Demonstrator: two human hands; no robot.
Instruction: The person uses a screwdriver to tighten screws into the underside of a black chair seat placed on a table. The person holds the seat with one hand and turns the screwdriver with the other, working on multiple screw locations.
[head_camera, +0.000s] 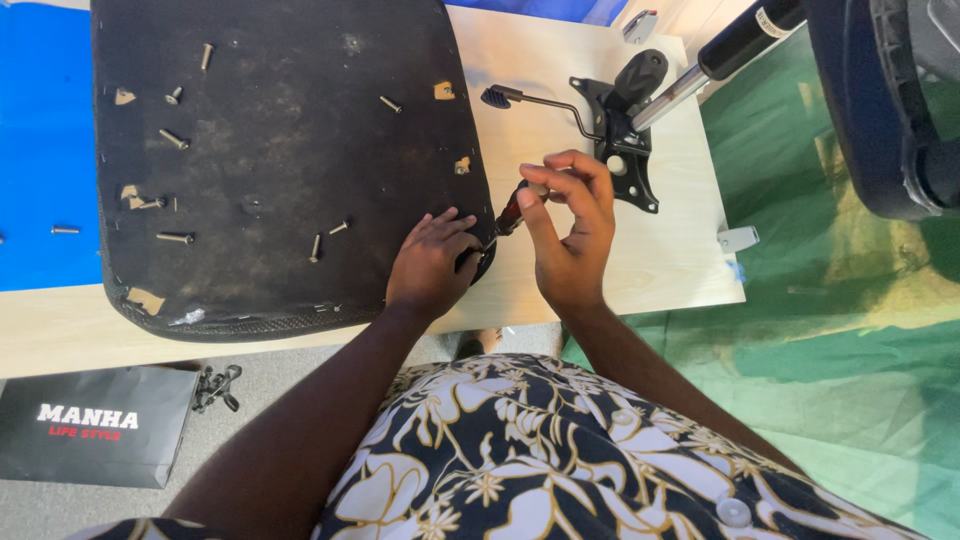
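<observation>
A black upturned chair seat (280, 160) lies on a light wooden table (680, 250), with several loose screws (175, 238) scattered on it. My left hand (432, 262) rests flat on the seat's near right edge, fingers spread by the screwdriver tip. My right hand (570, 225) grips the top of a small red-and-black screwdriver (510, 212), which stands tilted at the seat's right edge.
A black metal chair mechanism (620, 140) with a lever and a gas cylinder (735, 45) lies at the table's back right. A chair base (890, 100) stands at the far right over green sheeting. A dark bag (95, 425) sits on the floor at the left.
</observation>
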